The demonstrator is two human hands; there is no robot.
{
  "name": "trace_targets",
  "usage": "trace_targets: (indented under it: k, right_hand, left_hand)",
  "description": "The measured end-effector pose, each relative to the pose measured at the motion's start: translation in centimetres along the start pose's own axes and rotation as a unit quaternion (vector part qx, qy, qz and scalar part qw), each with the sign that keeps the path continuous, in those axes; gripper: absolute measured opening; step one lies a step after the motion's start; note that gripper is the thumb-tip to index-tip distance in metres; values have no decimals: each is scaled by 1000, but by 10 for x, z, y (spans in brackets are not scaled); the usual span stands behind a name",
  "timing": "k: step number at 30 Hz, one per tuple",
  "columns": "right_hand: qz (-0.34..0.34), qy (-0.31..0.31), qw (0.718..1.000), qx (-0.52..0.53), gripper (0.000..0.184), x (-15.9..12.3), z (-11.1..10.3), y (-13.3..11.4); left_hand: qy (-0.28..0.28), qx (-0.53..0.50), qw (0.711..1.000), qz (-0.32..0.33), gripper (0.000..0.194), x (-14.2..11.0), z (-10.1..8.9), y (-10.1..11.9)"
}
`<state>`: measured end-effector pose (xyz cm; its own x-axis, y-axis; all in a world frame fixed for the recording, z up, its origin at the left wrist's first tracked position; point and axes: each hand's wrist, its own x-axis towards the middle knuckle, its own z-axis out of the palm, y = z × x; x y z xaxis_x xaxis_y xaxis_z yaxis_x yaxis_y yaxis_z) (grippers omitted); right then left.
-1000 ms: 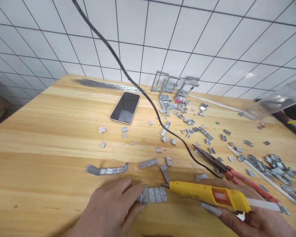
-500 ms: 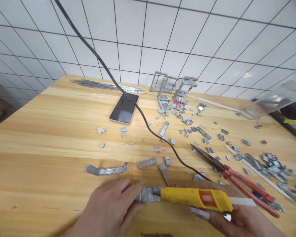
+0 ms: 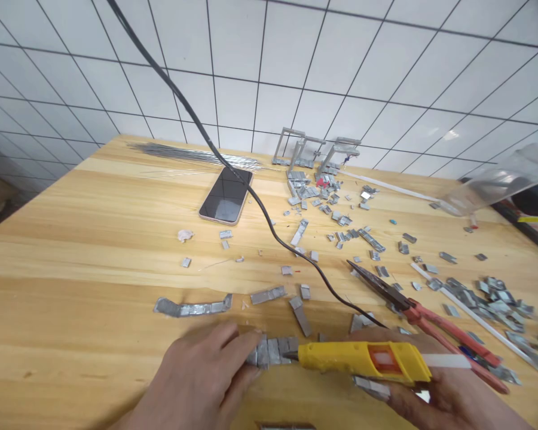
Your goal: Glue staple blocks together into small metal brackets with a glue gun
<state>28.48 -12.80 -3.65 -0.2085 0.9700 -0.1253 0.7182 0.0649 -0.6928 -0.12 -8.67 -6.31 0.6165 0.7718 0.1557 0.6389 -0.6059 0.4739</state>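
Note:
My left hand (image 3: 201, 376) lies low in the middle, thumb and fingers pinching the left end of a short strip of grey metal pieces (image 3: 273, 350) laid side by side. From the right, my right hand (image 3: 448, 382) is wrapped round a yellow hot glue gun (image 3: 363, 361), a white glue stick (image 3: 446, 361) jutting from its back. The gun's dark nozzle (image 3: 291, 355) is at the strip's right end. A grey metallic piece (image 3: 371, 388) shows by the right thumb tip; whether it is gripped I cannot tell. Much of the right hand is hidden behind the gun.
Red-handled pliers (image 3: 403, 298) lie beside my right hand. A black cable (image 3: 269, 221) crosses over the phone (image 3: 226, 196). Scattered metal pieces (image 3: 497, 301), upright metal frames (image 3: 338, 152), thin wires (image 3: 192, 155) and a clear plastic container (image 3: 497, 185) are on the wooden table (image 3: 72, 257).
The glue gun moved left over the metal strip, then slid slightly back right along it. The cable swung left with it. My left hand has stayed in place on the strip.

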Motion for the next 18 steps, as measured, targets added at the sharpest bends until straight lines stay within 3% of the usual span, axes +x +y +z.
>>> trace_targets:
  k: [8, 18]
  right_hand:
    - [-14, -72, 997, -9, 21, 9, -4, -10]
    - [-13, -45, 999, -28, 25, 10, 1, -17]
  left_hand:
    - [-10, 13, 1000, 2, 20, 0, 1, -1]
    - [1, -2, 1000, 1, 17, 2, -1, 1]
